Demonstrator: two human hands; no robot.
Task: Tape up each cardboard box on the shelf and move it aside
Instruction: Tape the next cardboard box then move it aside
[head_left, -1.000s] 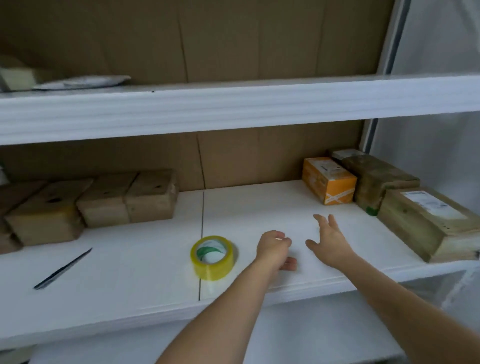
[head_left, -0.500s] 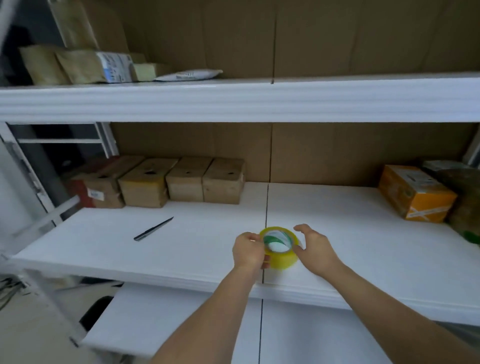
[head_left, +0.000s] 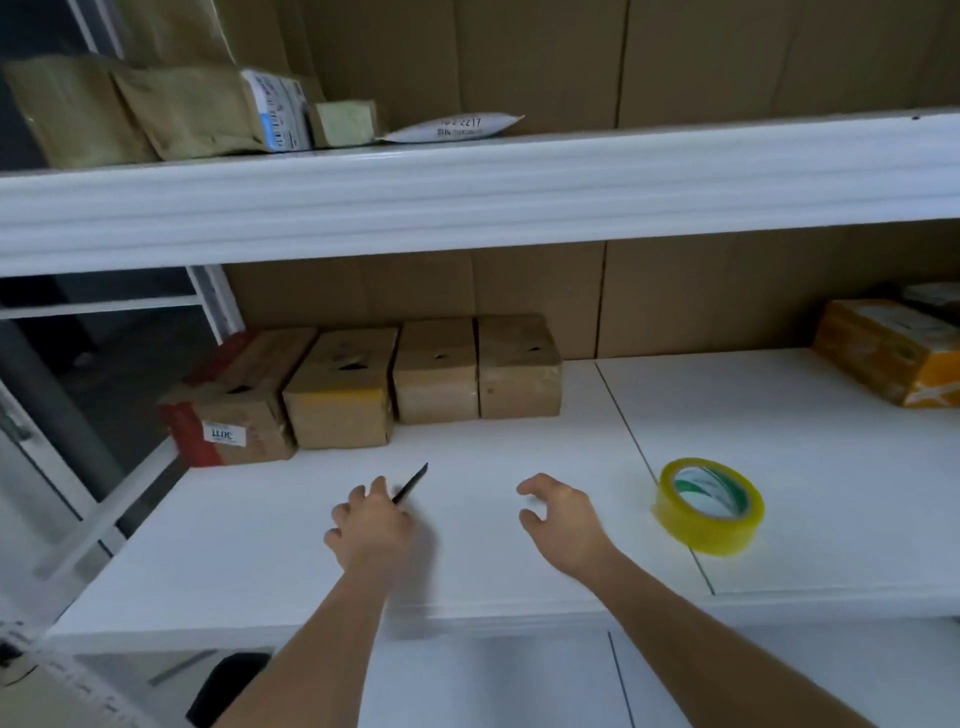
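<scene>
Both hands over white shelf (head_left: 519, 452), tape roll lying free.
Left hand (head_left: 371, 527) on thin black pen-like tool (head_left: 411, 483); right hand (head_left: 563, 519) relaxed, holding nothing; yellow-rimmed clear tape roll (head_left: 709, 505) to its right; four brown cardboard boxes (head_left: 436, 376) at back.

The left hand (head_left: 371, 525) hides the near end of the pen (head_left: 413, 482), so its grip cannot be told, and the right edge cuts off the orange box (head_left: 883, 348).

Four brown cardboard boxes (head_left: 415, 379) sit in a row at the back left of my white shelf (head_left: 519, 452), touching side by side; the leftmost has red edges and a white label. A yellow tape roll (head_left: 709, 505) stands tilted on the shelf, well right of them.
</scene>
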